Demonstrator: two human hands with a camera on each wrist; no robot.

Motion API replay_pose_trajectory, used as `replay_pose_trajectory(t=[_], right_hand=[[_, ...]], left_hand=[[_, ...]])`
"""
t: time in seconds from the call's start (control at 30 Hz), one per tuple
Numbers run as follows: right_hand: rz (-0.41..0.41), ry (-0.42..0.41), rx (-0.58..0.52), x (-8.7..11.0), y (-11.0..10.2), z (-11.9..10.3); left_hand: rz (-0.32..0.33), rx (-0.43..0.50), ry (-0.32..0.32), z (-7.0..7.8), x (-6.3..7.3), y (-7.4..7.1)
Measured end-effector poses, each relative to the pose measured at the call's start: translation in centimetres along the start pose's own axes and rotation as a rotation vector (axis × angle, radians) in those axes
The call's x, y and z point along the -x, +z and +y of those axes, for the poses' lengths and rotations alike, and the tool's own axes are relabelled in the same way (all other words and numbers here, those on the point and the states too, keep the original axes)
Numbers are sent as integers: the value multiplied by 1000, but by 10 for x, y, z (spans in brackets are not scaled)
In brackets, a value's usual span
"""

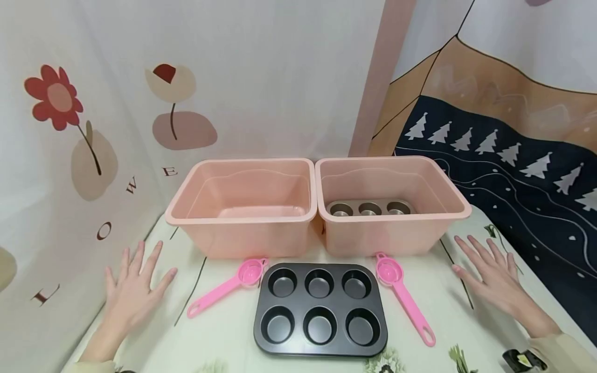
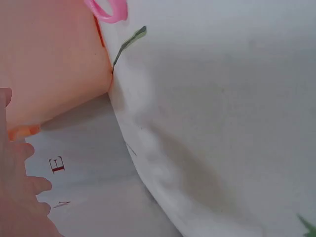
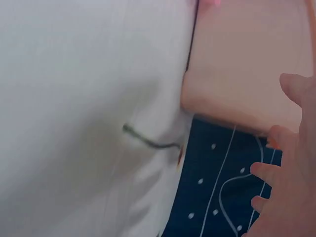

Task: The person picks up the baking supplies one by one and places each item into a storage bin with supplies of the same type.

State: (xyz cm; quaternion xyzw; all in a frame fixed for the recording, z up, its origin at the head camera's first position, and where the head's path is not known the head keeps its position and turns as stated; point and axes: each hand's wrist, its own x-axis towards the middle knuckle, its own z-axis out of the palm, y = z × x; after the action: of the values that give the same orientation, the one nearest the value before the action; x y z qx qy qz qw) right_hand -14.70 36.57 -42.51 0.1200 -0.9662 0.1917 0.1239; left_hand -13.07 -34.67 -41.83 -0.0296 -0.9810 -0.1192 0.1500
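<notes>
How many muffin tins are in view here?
2. A dark tin lies on the table; a second tin sits inside the right bin, partly hidden. The left bin shows none, though more could be hidden in either bin.

High up, the head camera looks forward and down over left hand (image 1: pixel 128 298), right hand (image 1: pixel 499 280), left pink bin (image 1: pixel 254 238) and right pink bin (image 1: pixel 380 238). Now the left wrist, much closer, sharing the left pink bin and letter E (image 2: pixel 57 164) with the head! Right wrist, just as tight, shares the right pink bin and navy cloth (image 3: pixel 205 163).
</notes>
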Motion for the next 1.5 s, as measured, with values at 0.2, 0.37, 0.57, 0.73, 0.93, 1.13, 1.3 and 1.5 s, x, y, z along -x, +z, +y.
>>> replay_pose_trajectory(t=[0.2,0.37,0.57,0.73,0.93,1.13,1.3,1.5], right_hand=[[-11,-80,-85,-9,1,-17],[-55,-146,-218,-11,5,-29],[-105,-168,-293,-11,16,-40],[-113,-200,-282,-11,23,-49],[-150,-196,-272,-8,30,-54],[-181,-178,-254,-4,35,-58],[-170,-229,-193,-2,42,-58],[-208,-249,-189,1,46,-61]], left_hand=[[15,28,-9,-1,-5,-6],[40,70,-7,3,-14,-12],[102,197,7,9,-35,-22],[111,254,12,11,-52,-31],[149,318,42,16,-71,-38],[151,355,95,25,-93,-45],[82,362,101,27,-110,-45],[30,403,126,22,-124,-42]])
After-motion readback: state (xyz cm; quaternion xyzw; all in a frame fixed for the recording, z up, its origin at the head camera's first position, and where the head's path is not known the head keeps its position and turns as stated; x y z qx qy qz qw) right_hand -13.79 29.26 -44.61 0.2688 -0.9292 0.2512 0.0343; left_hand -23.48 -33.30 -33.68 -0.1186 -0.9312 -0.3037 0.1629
